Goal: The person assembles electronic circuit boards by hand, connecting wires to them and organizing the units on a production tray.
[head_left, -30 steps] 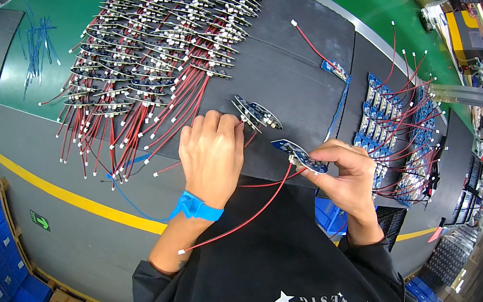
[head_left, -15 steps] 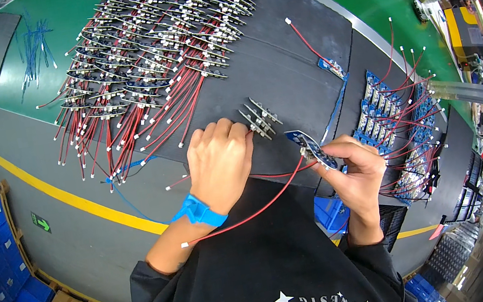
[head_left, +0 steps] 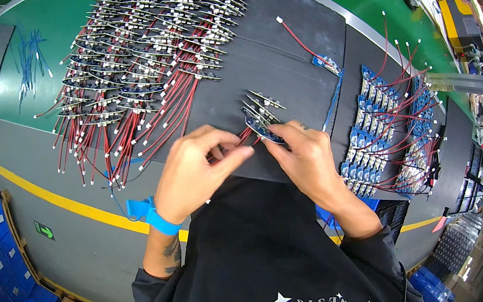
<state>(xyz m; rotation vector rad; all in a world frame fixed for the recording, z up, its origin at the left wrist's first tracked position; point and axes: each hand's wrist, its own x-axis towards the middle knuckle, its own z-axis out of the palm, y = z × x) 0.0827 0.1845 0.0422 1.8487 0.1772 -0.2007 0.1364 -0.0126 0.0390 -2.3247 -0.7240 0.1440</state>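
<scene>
The right hand [head_left: 305, 156] pinches a circuit board [head_left: 255, 125] at the near end of a small board row [head_left: 265, 100] on the counter [head_left: 1, 88]; the left hand [head_left: 190, 168] half-curls, grip unclear; aligning seems underway; next calls for steady release.

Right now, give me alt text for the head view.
The right hand holds a blue circuit board at a row of thin boards on a black mat, left hand close by. Red-wired circuit boards crowd the upper left.

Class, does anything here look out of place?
One blue circuit board perhaps looks odd: it lies alone on the black mat, with its red wire, apart from the large board group at left.
</scene>
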